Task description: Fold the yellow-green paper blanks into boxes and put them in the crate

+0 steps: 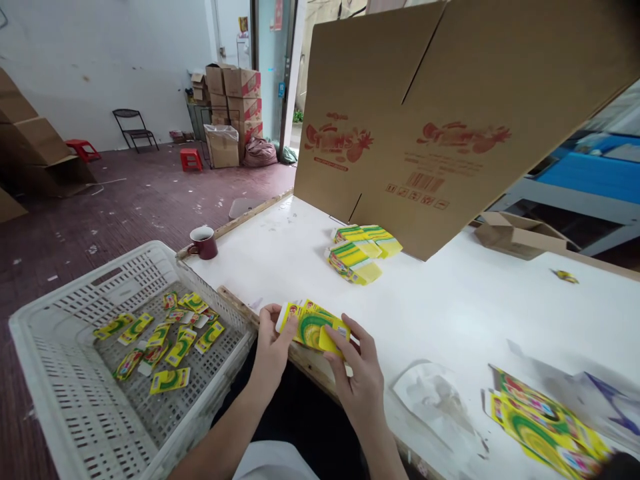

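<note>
My left hand (274, 343) and my right hand (357, 363) hold a few overlapping yellow-and-green printed cartons (314, 325) over the table's front edge. The left fingers grip the white-flapped left end, thumb on top. At the other end, my right hand pinches the cartons near a bent yellow flap. Whether the cartons are flat or folded up is hard to tell. Beyond the hands, several bundles of flat yellow cartons (356, 261) lie on the white table (280, 253). More printed cartons (550, 427) form a pile at the lower right.
To my left, a white plastic crate (50, 313) contains scattered small cartons (170, 380). A maroon mug (204, 244) sits at the table corner. A large cardboard box (390, 120) stands at the back, and crumpled clear plastic (435, 393) lies right of my hands.
</note>
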Available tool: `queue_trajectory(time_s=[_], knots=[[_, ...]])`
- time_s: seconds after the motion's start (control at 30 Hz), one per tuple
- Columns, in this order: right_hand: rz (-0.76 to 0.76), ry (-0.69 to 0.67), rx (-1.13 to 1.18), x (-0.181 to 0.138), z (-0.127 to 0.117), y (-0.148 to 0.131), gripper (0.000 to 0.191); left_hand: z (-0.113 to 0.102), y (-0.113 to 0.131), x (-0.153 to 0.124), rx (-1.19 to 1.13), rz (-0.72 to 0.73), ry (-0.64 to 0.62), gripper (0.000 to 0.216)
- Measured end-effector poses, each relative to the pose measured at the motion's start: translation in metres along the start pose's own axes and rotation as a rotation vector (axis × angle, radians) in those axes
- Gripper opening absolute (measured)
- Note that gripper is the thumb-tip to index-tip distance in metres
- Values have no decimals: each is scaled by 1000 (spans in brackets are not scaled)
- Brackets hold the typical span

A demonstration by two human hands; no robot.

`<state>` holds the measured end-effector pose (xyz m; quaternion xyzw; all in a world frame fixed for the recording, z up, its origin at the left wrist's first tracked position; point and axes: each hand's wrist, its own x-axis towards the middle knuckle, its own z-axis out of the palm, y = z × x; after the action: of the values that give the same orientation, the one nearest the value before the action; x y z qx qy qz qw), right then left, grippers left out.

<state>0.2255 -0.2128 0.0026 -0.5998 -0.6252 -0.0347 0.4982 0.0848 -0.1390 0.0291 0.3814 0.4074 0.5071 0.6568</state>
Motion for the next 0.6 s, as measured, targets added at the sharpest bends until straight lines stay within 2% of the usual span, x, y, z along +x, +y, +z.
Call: queue_trajectory(time_s=[0.2, 0.43, 0.6], knots=[[-37, -29, -45, 2, -3, 4, 32, -1, 3, 6, -209, -167, -37, 46], [-39, -81, -56, 1, -2, 10, 31, -3, -3, 7, -80, -243, -175, 44], [-65, -161, 8, -1, -3, 11, 29, -7, 1, 11, -59, -250, -97, 45]])
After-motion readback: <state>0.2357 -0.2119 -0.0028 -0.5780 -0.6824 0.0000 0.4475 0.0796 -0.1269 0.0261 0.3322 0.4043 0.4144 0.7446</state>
